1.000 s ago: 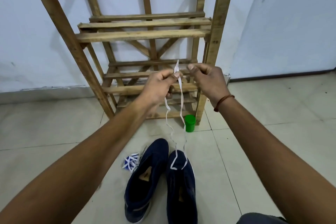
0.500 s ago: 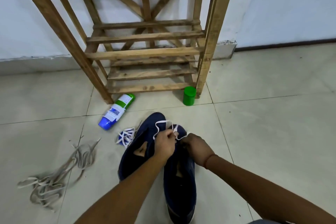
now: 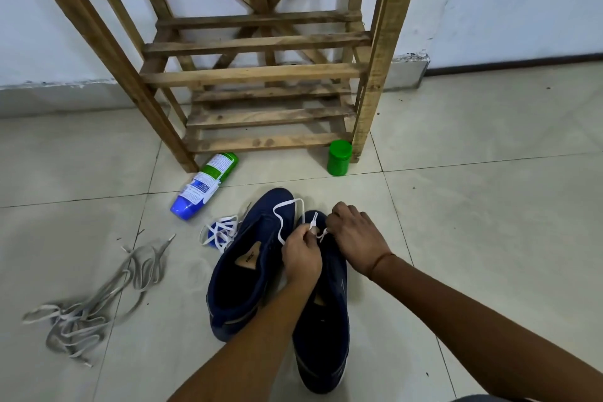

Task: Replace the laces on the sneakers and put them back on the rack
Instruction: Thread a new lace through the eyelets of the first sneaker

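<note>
1. Two navy sneakers lie side by side on the tiled floor [image 3: 473, 254], toes toward 12 o'clock: the left sneaker [image 3: 241, 274] and the right sneaker [image 3: 326, 339].
2. At 9 o'clock from them, well apart, grey laces [image 3: 91, 303] lie in a loose tangle.
3. The left hand [image 3: 301, 258] hovers over the front of the right sneaker and pinches the white lace [image 3: 287, 206] between thumb and forefinger. The lace tip sticks up just beyond the pinch, at 12 o'clock.
4. The right hand [image 3: 354, 238] sits at 3 o'clock of the left, fingers curled over the shoe's toe. A short bit of lace runs toward its thumb, but I cannot tell whether it pinches it.
5. From the left hand's pinch the lace loops out toward 11 o'clock across the left sneaker's toe.
6. A bundled white lace [image 3: 218, 233] lies touching the left sneaker's toe at 9 o'clock.
7. Farther on, a spray bottle [image 3: 204, 186] lies at 10 o'clock and a green jar [image 3: 339, 158] stands at 12.
8. The wooden rack [image 3: 261, 75] stands against the wall.
</note>
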